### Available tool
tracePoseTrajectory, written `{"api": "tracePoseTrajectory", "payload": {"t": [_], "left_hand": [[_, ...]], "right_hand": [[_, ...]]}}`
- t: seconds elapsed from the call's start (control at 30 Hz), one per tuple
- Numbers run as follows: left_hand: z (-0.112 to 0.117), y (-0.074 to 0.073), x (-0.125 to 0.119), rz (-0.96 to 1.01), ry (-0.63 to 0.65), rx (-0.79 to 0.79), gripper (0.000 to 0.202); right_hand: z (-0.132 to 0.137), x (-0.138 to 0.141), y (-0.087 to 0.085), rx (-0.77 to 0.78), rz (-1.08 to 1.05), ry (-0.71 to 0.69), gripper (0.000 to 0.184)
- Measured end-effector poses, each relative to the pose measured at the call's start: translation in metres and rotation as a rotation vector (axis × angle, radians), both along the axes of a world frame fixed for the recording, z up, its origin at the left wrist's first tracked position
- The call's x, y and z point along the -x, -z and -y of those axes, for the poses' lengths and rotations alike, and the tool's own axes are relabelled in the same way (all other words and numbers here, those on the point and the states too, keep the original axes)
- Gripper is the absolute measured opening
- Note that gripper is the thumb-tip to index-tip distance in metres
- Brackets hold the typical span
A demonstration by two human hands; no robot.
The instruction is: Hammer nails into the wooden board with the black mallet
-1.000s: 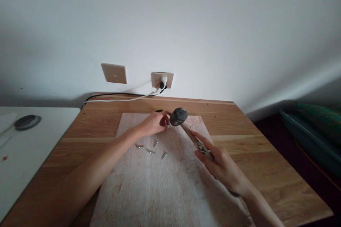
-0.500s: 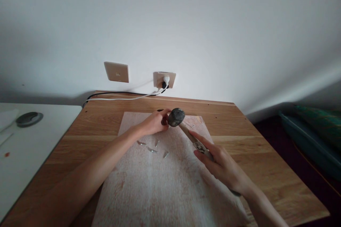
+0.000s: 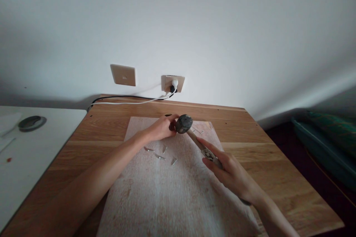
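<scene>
My right hand (image 3: pixel 232 176) grips the wooden handle of a hammer (image 3: pixel 194 137), forefinger laid along the shaft. Its dark grey head (image 3: pixel 184 123) hangs just above a pale board (image 3: pixel 172 189) lying on the wooden table (image 3: pixel 267 166). My left hand (image 3: pixel 160 129) is pinched shut right beside the hammer head, at the far end of the board; what it pinches is too small to make out. Several loose nails (image 3: pixel 161 152) lie on the board just in front of my left hand.
A wall switch (image 3: pixel 123 74) and a socket (image 3: pixel 172 83) with a white plug sit on the wall behind; black and white cables run along the table's back edge. A white counter with a grey round object (image 3: pixel 30 122) adjoins on the left. Dark teal items (image 3: pixel 325 137) lie on the right.
The hammer head has dipped slightly lower beside my left hand. Both hands otherwise keep their places; the view has shifted a little.
</scene>
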State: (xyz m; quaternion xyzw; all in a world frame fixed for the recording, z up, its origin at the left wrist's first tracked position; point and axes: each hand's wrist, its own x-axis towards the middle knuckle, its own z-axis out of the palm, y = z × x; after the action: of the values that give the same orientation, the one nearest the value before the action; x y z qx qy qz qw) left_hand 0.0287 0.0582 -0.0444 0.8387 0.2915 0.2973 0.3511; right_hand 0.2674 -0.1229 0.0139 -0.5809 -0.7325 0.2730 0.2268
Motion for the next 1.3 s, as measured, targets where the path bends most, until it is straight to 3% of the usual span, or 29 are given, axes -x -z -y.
{"api": "tracePoseTrajectory", "payload": {"t": [0.5, 1.3], "left_hand": [[0.0005, -0.0002, -0.0018, -0.028, -0.006, -0.016, 0.038], [-0.0016, 0.0003, -0.0006, 0.003, 0.000, 0.029, 0.051]], "right_hand": [[-0.0011, 0.0015, -0.0052, -0.011, 0.008, 0.017, 0.058], [0.0022, -0.0009, 0.0021, -0.001, -0.011, 0.028, 0.058]]}}
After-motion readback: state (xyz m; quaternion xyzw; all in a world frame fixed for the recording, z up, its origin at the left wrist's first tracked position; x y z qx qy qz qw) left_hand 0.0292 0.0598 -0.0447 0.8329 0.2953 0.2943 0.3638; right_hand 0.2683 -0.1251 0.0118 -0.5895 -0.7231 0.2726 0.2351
